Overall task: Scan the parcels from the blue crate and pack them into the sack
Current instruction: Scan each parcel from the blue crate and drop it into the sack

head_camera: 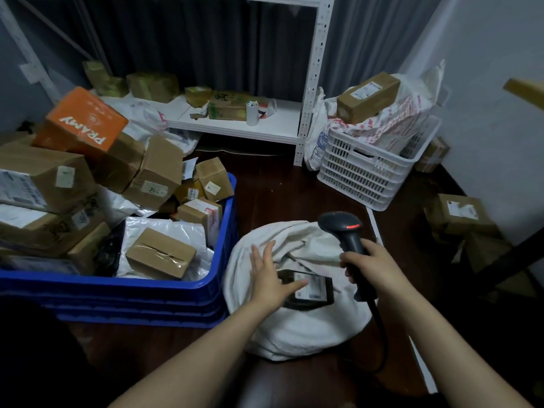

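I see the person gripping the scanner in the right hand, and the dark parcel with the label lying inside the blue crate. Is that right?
Not quite. The dark parcel lies on top of the white sack, not inside the blue crate; the head view shows it. The rest holds: the right hand does grip the scanner.

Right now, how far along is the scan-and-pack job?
Early or midway. Done: one dark parcel lies on the white sack, whose bulk suggests more inside. In hand: the open left hand is over that parcel; the right hand grips the scanner. Left: the blue crate is heaped with boxes.
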